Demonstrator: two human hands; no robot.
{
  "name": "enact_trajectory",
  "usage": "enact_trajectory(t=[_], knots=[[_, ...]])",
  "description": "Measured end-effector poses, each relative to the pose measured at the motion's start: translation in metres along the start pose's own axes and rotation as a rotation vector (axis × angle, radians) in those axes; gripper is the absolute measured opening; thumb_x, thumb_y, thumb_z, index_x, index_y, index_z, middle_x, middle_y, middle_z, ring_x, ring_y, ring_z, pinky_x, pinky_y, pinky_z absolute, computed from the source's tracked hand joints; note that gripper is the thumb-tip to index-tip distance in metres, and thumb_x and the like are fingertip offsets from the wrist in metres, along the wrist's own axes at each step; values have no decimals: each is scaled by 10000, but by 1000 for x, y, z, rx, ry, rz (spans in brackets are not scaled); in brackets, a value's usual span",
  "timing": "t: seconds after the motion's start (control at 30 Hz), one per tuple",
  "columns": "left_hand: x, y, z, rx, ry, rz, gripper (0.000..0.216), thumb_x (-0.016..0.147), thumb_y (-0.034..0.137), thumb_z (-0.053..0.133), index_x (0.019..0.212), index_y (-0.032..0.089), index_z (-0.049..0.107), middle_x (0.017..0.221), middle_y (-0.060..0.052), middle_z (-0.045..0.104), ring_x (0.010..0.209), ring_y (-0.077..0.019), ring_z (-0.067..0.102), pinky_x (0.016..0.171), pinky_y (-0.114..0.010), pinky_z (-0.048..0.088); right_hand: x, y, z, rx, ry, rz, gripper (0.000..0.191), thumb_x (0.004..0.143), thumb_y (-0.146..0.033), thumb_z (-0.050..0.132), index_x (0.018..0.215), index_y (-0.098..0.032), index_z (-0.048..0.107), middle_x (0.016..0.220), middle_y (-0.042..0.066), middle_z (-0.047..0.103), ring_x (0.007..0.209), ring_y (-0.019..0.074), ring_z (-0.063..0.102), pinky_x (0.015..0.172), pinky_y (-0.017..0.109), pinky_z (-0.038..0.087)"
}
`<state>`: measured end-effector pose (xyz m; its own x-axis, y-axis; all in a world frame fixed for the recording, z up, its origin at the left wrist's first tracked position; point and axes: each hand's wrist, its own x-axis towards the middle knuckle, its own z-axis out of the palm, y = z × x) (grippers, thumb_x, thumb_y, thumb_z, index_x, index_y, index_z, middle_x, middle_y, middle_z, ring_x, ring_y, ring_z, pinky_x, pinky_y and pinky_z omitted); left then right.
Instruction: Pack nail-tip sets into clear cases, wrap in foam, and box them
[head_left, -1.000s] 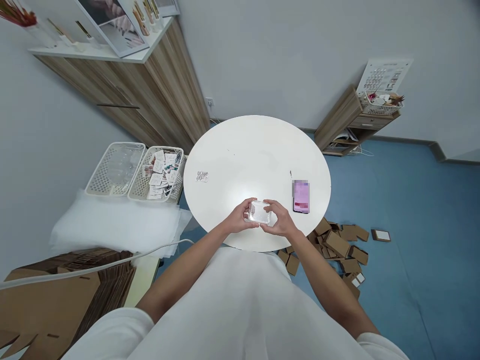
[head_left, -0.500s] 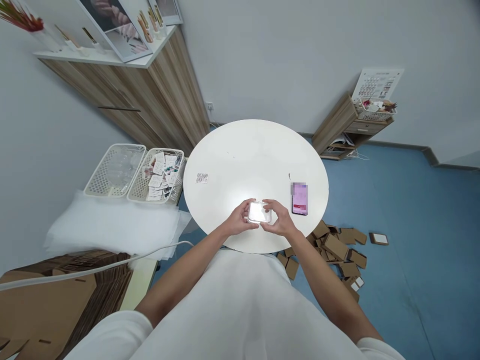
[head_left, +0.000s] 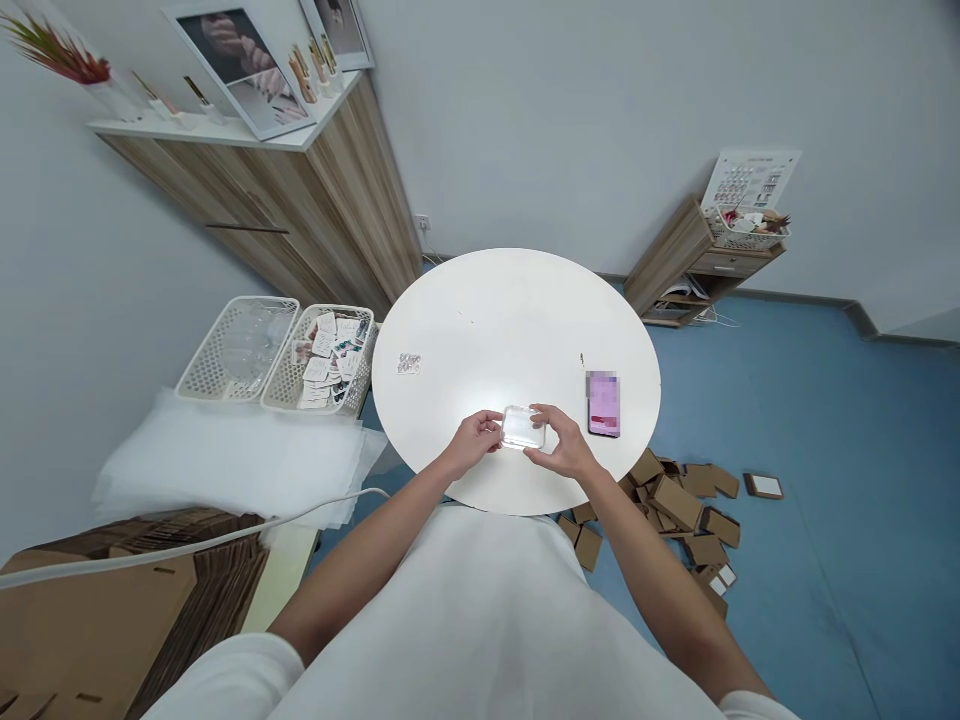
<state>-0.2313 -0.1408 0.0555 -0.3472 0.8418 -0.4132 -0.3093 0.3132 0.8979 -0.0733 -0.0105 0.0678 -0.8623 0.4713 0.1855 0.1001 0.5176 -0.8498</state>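
Observation:
A small clear plastic box (head_left: 523,427) with rounded corners is held over the near part of the white round table (head_left: 510,300). My right hand (head_left: 561,442) grips it from the right, thumb below and fingers at the upper edge. At its left edge, my left hand (head_left: 475,440) has its fingers curled and pinched against the corner. Whatever lies inside the box is too glossy to make out. A small sheet of round clear pieces (head_left: 409,364) lies at the table's left, and a phone with a pink screen (head_left: 603,403) at the right.
Two white baskets stand left of the table: one with clear plastic pieces (head_left: 251,345), one with cards and packets (head_left: 327,360). White foam sheets (head_left: 232,455) and flattened cardboard (head_left: 112,610) are nearer. Small brown boxes (head_left: 679,500) litter the floor at right.
My left hand's fingers have drawn together and shifted to the box's left edge, where before they spread along its side. My right hand keeps its grip. The view has tilted slightly.

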Motion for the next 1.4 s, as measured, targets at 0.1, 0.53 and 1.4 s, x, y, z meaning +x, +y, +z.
enact_trajectory(t=[0.1,0.53,1.4], knots=[[0,-1,-2,67,9,7,249,699,303,618,883,138,588,726,-19,566,621,-91,550,645,-269,461,-1,-5,-2,3,-31,56,430,662,-378,648,1042,-229,515,1160,96,533,1078,253,502,867,393,415],[-3,-22,-11,257,68,96,254,693,322,596,890,162,603,721,-8,578,612,-100,561,630,-244,448,23,13,19,462,120,627,423,789,-530,422,1047,-210,523,788,6,560,558,93,504,634,282,444],[33,-84,-16,382,212,-82,219,700,242,555,899,171,614,730,-16,595,629,-121,538,678,-280,456,-46,35,91,262,111,829,586,777,-481,435,1304,-240,349,1167,85,405,1018,193,466,855,340,439]])
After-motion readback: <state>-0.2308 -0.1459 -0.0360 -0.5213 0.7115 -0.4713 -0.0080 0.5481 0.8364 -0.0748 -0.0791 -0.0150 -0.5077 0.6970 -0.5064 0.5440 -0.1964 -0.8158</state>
